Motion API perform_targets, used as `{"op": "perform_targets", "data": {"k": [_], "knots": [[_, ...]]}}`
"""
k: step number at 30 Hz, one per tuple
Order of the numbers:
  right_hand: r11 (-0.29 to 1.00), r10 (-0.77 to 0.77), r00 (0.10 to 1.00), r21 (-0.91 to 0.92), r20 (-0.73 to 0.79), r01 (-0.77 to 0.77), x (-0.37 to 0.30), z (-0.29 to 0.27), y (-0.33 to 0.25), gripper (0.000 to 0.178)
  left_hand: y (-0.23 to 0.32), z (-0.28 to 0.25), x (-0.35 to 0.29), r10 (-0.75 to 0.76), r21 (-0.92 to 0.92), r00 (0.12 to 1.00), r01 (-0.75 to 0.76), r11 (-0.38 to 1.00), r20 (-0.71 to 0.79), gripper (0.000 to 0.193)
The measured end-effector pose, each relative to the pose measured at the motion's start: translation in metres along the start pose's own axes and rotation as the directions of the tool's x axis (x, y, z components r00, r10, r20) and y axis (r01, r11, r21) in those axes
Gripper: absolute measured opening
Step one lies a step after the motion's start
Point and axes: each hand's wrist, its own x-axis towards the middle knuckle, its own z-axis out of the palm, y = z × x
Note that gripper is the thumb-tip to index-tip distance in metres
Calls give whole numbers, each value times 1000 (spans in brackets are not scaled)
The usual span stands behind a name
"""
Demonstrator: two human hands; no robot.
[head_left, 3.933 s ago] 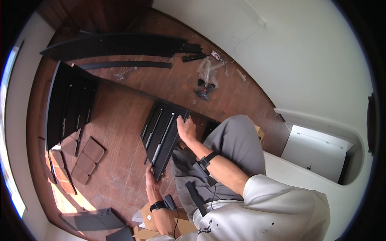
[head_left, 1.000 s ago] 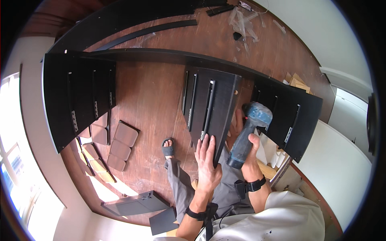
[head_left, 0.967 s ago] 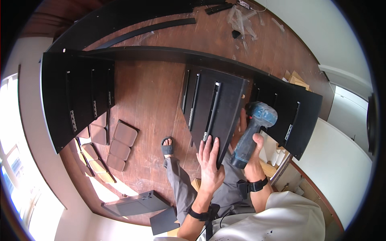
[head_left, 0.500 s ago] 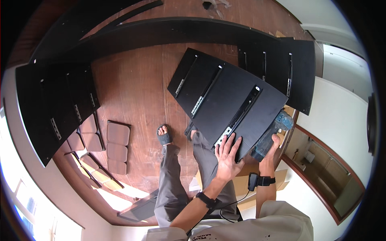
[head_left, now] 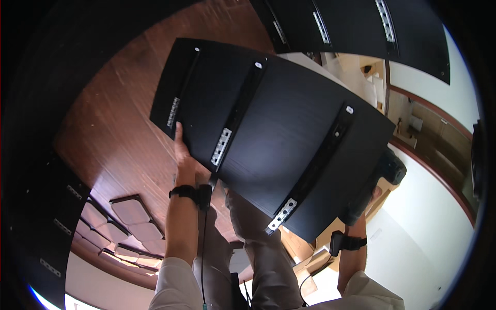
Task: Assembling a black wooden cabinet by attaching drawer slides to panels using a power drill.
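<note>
A large black panel (head_left: 289, 134) with three drawer runners on its face is tilted up in front of me. My left hand (head_left: 182, 150) grips its left edge, the thumb on the face and the fingers hidden behind. My right hand (head_left: 374, 197) is at the lower right edge, closed around a cordless drill (head_left: 393, 166) that the panel partly covers. From the front, the runners (head_left: 220, 146) show their pale perforated ends toward me.
Another black panel with runners (head_left: 356, 26) stands at the far right. A dark panel (head_left: 31, 217) rises at the left. Several brown padded pieces (head_left: 132, 212) lie on the wooden floor (head_left: 119, 113). A brown-framed opening (head_left: 434, 129) is in the right wall.
My left hand has gone from the panel's near corner to its left edge. The panel appears raised and closer. My right hand keeps the drill, and my view has turned right.
</note>
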Motion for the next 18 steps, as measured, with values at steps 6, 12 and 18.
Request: {"op": "perform_targets", "data": {"k": [6, 12, 18], "knots": [[999, 25, 977, -15, -210, -29, 2, -66, 35, 72, 12, -35, 10, 174, 64, 984, -175, 982, 22, 71], [929, 363, 920, -21, -148, -370, 62, -68, 110, 60, 62, -152, -20, 477, 12, 876, -479, 878, 63, 66], [821, 474, 864, -271, -170, -503, 171, -49, 229, 55, 114, -227, -11, 637, -86, 763, -646, 759, -110, 63]]}}
